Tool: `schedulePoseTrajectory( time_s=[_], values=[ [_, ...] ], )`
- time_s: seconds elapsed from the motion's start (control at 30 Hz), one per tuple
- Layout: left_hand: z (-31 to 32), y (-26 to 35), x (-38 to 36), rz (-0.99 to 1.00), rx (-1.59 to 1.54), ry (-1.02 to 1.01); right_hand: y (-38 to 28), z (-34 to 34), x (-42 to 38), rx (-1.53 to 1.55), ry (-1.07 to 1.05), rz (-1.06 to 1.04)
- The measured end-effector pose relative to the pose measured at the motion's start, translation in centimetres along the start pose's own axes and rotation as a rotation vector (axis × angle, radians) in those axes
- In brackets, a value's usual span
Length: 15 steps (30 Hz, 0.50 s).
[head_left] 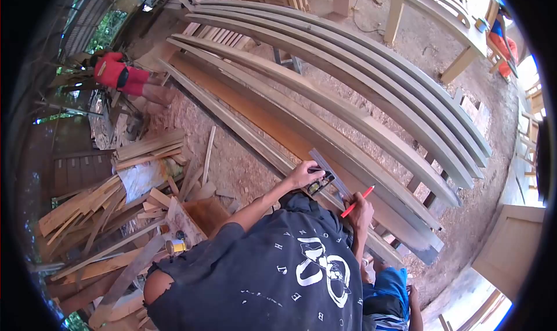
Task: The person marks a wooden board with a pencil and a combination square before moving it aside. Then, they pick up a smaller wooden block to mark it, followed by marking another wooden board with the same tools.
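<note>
My left hand (pixel 304 175) is closed on the dark head of a combination square (pixel 319 183). The square's steel blade (pixel 331 172) reaches across a long board (pixel 246 110) in front of my body. Between the fingers of my right hand (pixel 360 210) is a red pencil (pixel 358 201), its tip pointing up and to the right. That hand is close to the lower end of the blade; whether it touches the board is hard to make out. My fingers partly hide the square's head.
Several long timber beams (pixel 348 58) lie side by side beyond the board. Scrap wood (pixel 148 151) is piled at left, near a yellow-and-silver tape roll or can (pixel 175 246). A person in red (pixel 120 74) bends over at far left. Another person in blue shorts (pixel 390 287) is close at lower right.
</note>
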<state>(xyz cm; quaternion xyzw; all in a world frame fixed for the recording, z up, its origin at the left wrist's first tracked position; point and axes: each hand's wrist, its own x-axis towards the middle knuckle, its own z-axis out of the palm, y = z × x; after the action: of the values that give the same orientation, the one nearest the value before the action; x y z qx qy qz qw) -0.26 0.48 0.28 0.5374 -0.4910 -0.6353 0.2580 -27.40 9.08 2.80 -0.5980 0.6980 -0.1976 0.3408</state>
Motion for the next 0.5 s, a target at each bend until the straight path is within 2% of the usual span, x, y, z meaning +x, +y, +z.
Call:
schedulePoseTrajectory(
  time_s=[0.03, 0.1, 0.17, 0.2, 0.43, 0.5],
  values=[
    [-0.7, 0.2, -0.4, -0.01, 0.006, 0.013, -0.1, 0.8, -0.1, 0.011, -0.013, -0.005],
    [-0.7, 0.7, 0.3, 0.016, 0.313, 0.004, 0.8, 1.2, 0.4, 0.073, -0.048, 0.027],
    [-0.4, 0.8, 0.4, 0.035, 0.427, 0.036, 0.9, 0.7, 0.6, 0.11, -0.119, 0.053],
    [-0.3, 0.9, 0.5, 0.041, 0.427, 0.049, 1.0, 0.5, 0.8, 0.148, -0.186, 0.092],
    [-0.2, 1.2, 0.3, 0.182, 0.581, 0.05, 1.8, 1.9, 1.2, 0.139, -0.212, 0.086],
    [-1.3, 2.7, -0.7, 0.109, 0.728, -0.052, 1.0, 1.8, 0.9, 0.087, -0.206, 0.102]
  ],
)
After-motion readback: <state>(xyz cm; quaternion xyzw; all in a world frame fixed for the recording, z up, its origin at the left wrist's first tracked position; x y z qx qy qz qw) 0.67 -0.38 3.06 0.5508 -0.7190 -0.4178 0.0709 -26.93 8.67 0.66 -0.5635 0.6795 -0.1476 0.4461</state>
